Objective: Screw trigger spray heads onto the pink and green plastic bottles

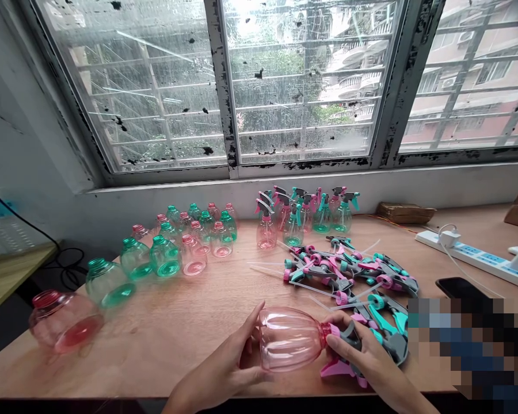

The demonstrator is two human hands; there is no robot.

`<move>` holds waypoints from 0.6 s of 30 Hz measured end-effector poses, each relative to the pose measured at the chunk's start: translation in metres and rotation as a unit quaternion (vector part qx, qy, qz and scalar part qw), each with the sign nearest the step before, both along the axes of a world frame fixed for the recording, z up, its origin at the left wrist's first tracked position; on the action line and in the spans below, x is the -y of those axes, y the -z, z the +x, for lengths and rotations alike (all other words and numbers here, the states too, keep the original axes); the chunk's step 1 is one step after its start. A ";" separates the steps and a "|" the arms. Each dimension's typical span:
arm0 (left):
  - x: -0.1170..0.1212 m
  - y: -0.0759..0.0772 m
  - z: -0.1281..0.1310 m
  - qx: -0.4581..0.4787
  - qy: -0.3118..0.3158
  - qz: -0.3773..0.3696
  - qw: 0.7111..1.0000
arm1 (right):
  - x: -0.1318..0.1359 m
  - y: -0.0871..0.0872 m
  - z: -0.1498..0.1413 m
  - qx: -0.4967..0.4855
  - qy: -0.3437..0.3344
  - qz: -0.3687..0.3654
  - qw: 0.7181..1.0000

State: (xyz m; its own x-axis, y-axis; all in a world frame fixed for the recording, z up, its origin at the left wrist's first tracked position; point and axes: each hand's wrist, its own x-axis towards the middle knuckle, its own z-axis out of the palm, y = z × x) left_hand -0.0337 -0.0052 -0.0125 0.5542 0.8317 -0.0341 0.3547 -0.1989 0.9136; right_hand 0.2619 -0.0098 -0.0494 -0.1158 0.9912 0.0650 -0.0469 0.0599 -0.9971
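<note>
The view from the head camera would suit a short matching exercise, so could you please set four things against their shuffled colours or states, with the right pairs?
Things
1. Smartphone
2. Fluted bottle
3. Power strip
4. Pile of trigger spray heads

Colours or states
A. White and blue, with plugs in it
B. Pink and see-through, held sideways between the left hand and the right hand
C. Pink, teal and grey
D. Black, lying flat

Right pairs: 1-D, 2-B, 3-A, 4-C
</note>
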 end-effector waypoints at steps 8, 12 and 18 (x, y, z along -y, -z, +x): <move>0.000 0.001 0.000 -0.016 0.009 0.011 1.000 | 0.000 0.004 0.001 -0.011 -0.009 -0.009 1.000; 0.000 -0.004 0.001 -0.027 -0.011 -0.030 0.999 | 0.000 0.004 0.000 -0.023 -0.016 -0.012 1.000; -0.001 -0.003 -0.001 -0.019 0.005 -0.023 1.000 | -0.001 0.004 0.000 -0.027 -0.003 -0.022 0.999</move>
